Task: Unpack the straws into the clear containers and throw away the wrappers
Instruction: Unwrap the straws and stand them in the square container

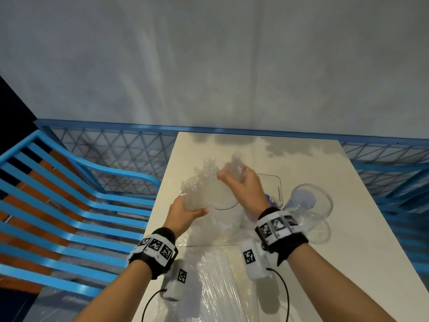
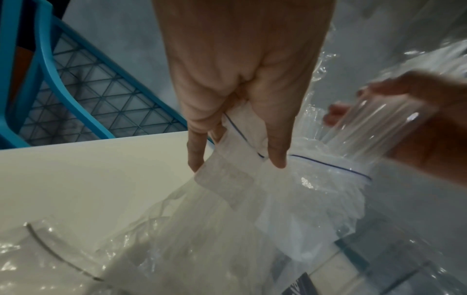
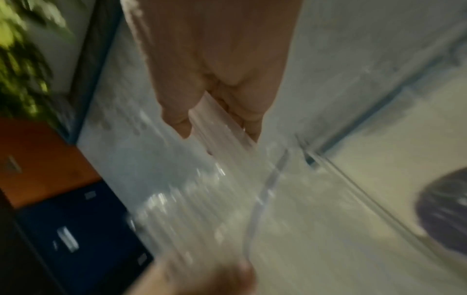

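Observation:
A clear zip bag (image 1: 209, 194) with a blue seal line (image 2: 328, 164) is held up over the white table (image 1: 348, 228). My left hand (image 1: 192, 208) pinches the bag's mouth edge between thumb and fingers (image 2: 196, 159). My right hand (image 1: 232, 177) grips a bundle of clear straws (image 1: 235, 167) that sticks out of the bag's mouth; the same bundle (image 2: 366, 129) shows in the left wrist view. The right wrist view is blurred, with my right hand (image 3: 220, 131) curled round the straws (image 3: 222, 151). A clear rectangular container (image 1: 277, 184) and a clear round cup (image 1: 311, 203) sit just right of my hands.
A second wrapped pack of clear straws (image 1: 216, 287) lies on the table's near end under my forearms. Something purple (image 1: 269, 198) shows by the containers. A blue slatted chair (image 1: 69, 205) stands to the left, and a blue lattice rail (image 1: 116, 145) runs behind the table.

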The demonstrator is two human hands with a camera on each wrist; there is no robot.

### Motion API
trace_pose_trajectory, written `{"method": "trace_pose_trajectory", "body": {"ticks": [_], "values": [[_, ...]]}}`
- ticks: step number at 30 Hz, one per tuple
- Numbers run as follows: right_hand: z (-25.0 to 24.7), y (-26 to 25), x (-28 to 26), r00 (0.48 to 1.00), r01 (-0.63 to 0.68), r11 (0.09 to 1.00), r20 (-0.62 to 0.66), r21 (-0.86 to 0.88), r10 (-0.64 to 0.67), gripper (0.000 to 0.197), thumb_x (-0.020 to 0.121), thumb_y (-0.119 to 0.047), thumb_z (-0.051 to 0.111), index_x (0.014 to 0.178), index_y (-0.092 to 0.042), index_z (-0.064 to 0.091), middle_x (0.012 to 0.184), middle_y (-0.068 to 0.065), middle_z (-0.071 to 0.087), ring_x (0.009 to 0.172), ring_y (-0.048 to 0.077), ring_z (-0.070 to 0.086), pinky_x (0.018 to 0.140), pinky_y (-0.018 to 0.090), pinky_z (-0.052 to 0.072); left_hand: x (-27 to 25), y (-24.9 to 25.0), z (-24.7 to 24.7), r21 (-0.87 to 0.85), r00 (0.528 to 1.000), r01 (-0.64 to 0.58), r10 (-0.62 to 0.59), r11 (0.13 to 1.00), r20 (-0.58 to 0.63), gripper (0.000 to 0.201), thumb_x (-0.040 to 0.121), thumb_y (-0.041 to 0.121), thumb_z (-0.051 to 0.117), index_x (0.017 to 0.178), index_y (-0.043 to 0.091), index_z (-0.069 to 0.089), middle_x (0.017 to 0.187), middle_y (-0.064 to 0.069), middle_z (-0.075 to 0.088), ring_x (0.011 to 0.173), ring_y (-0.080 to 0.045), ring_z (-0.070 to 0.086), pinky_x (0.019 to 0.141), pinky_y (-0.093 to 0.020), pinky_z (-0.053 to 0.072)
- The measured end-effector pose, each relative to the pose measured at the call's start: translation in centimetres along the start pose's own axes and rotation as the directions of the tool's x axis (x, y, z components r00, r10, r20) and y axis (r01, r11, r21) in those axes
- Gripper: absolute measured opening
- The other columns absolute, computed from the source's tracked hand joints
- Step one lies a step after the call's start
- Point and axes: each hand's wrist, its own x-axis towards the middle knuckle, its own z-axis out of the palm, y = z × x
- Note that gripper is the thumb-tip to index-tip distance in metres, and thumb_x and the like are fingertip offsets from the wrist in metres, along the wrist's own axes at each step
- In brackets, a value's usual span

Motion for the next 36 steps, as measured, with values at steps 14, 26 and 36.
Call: {"method": "trace_pose_trajectory", "body": {"ticks": [14,26,36], "values": [[-12.2,-5.8,2.8,0.95,0.138,0.986,-0.294,0.092,-0.105,0.019,0.083,-0.024,0.067,0.086,-0.006,0.068,0.096,0.016,0.071,0.094,0.032,0.068,0.087,0.048,0.056,-1.0,0.5,0.5,0.013,1.0,-0.008,0.008,1.0,-0.018,0.055,0.074,0.013,0.082,0.121,0.02,0.055,0.112,-0.002,0.065,0.107,-0.023,0.06,0.094,-0.036,0.049],[-9.4,4.2,4.3,0.924,-0.329,0.92,-0.272,-0.211,0.268,0.059,0.075,-0.033,0.078,0.123,-0.008,0.052,0.127,0.016,0.056,0.114,0.028,0.054,0.086,0.028,0.041,-1.0,0.3,0.4,0.042,1.0,0.004,-0.004,0.999,-0.02,0.059,0.073,0.016,0.083,0.125,0.016,0.055,0.114,-0.004,0.066,0.107,-0.024,0.061,0.094,-0.038,0.05],[-8.6,-5.7,3.7,0.949,0.179,0.931,-0.192,-0.318,-0.248,0.012,0.086,-0.01,0.062,0.096,-0.013,0.068,0.097,0.003,0.068,0.085,0.012,0.063,0.074,0.01,0.045,-1.2,0.8,-1.3,0.083,1.0,-0.01,0.01,0.997,-0.008,0.053,0.074,0.015,0.082,0.118,0.022,0.055,0.114,-0.004,0.066,0.108,-0.024,0.061,0.097,-0.044,0.05]]}}
